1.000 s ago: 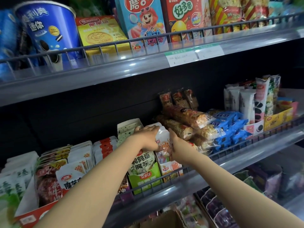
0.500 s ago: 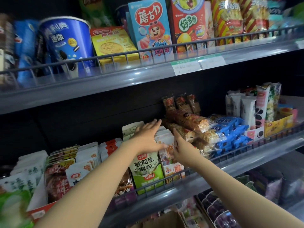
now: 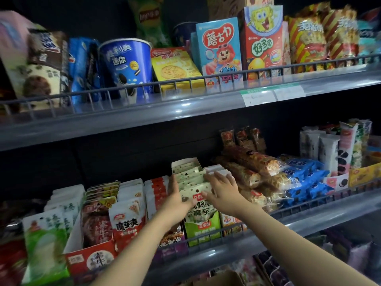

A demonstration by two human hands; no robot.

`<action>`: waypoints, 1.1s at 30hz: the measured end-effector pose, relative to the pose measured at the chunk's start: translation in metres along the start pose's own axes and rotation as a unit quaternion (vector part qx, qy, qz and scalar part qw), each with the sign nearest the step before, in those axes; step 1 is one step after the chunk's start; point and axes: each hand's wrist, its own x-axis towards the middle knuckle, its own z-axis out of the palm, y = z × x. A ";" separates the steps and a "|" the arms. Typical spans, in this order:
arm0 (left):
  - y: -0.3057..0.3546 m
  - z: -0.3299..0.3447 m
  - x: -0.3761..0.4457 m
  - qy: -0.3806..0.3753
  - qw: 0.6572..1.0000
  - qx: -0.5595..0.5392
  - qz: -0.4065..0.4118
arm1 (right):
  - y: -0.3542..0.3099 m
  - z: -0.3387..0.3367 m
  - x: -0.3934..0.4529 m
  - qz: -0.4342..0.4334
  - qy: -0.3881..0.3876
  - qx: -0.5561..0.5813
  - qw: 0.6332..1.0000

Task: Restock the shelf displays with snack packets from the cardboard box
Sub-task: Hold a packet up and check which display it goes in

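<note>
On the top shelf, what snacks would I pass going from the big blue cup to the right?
Blue Oreo cup → yellow biscuit box → light blue mushroom-character box → red SpongeBob box → red-and-yellow striped bags.

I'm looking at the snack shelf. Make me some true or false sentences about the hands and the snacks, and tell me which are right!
1. Both hands are at the green-and-white packets on the lower shelf. True: the left hand and right hand lie against the row of green-and-white packets.
2. The right hand is lifting a packet high above the shelf. False: its fingers are spread flat on the packets.
3. A blue cup stands on the upper shelf. True.
4. The yellow sponge cartoon box is on the lower shelf. False: it stands on the upper shelf, beside the light blue box.
5. Blue packets lie to the right of the hands. True.
</note>
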 end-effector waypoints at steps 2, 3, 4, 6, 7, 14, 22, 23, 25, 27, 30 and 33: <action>-0.003 0.005 0.006 -0.004 0.998 -0.066 0.003 | 0.003 0.008 0.003 0.009 0.017 0.031 0.999; -0.003 0.004 0.009 -0.014 0.996 -0.092 0.002 | 0.004 0.008 0.002 0.009 0.026 0.040 0.999; -0.003 0.003 0.011 -0.024 0.993 -0.112 0.002 | 0.004 0.006 0.001 0.005 0.033 0.040 0.999; -0.003 0.000 0.014 -0.031 0.992 -0.124 0.007 | 0.002 0.000 -0.001 -0.010 0.035 0.035 0.999; -0.004 -0.001 0.015 -0.026 0.993 -0.117 0.015 | 0.000 -0.002 0.000 -0.015 0.029 0.030 0.999; -0.007 -0.009 0.020 -0.062 0.997 -0.040 0.036 | -0.005 -0.016 0.013 -0.009 -0.052 -0.013 0.999; -0.011 -0.026 0.041 -0.077 0.986 0.130 0.072 | -0.009 -0.015 0.031 -0.047 -0.071 -0.052 0.995; -0.014 -0.028 0.043 -0.076 0.981 0.162 0.077 | -0.008 -0.013 0.032 -0.048 -0.064 -0.067 0.995; -0.017 -0.030 0.049 -0.075 0.970 0.215 0.083 | -0.005 -0.012 0.035 -0.051 -0.055 -0.108 0.991; -0.018 -0.030 0.053 -0.068 0.962 0.248 0.092 | -0.005 -0.013 0.039 -0.059 -0.058 -0.139 0.987; -0.021 -0.030 0.058 -0.054 0.956 0.268 0.104 | -0.005 -0.012 0.046 -0.074 -0.055 -0.160 0.983; -0.024 -0.028 0.061 -0.048 0.945 0.302 0.113 | -0.003 -0.005 0.048 -0.074 -0.031 -0.178 0.981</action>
